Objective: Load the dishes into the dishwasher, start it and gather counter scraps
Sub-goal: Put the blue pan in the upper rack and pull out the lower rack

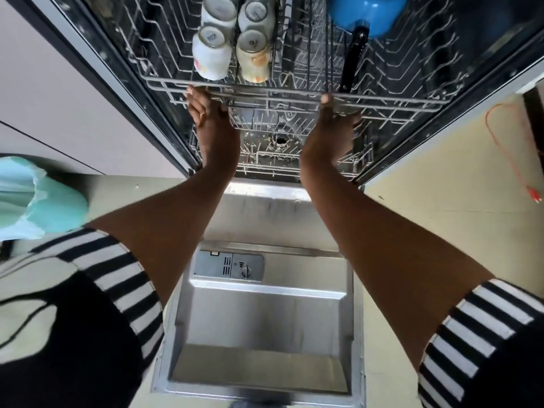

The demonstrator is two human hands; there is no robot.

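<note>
- Dishwasher door point(265, 313): folded fully down and flat, with open steel between the person's two forearms. Floor shows on both sides of it.
- Upper rack point(382, 98): its front rail runs across the view, level with the cabinet opening. The right half of the wire floor is largely bare, and there is side clearance to both tub walls.
- Lower rack point(265, 160): seen below and behind the upper rail. Its contents cannot be made out.
- Teal bin liner point(35, 198): one, at the left edge of the view, well apart from the door.
- Blue pan point(365, 13): one, at the rear right of the upper rack. Its black handle point(353, 60) points at the front rail and ends just beside the right thumb.
- Mugs point(210, 58): four, mouth-down in a two-by-two block at the left of the upper rack, touching one another. The front pair sits against the front rail.
- Left hand point(210, 119): on the front rail below the mugs, with fingertips over the wire and apparently hooked round it.
- Right hand point(332, 119): grips the same rail, thumb on top and fingers beneath.
- Detergent dispenser point(228, 266): one, on the inner face of the door, lid closed.
- Orange cord point(506, 148): one, on the floor at right.
</note>
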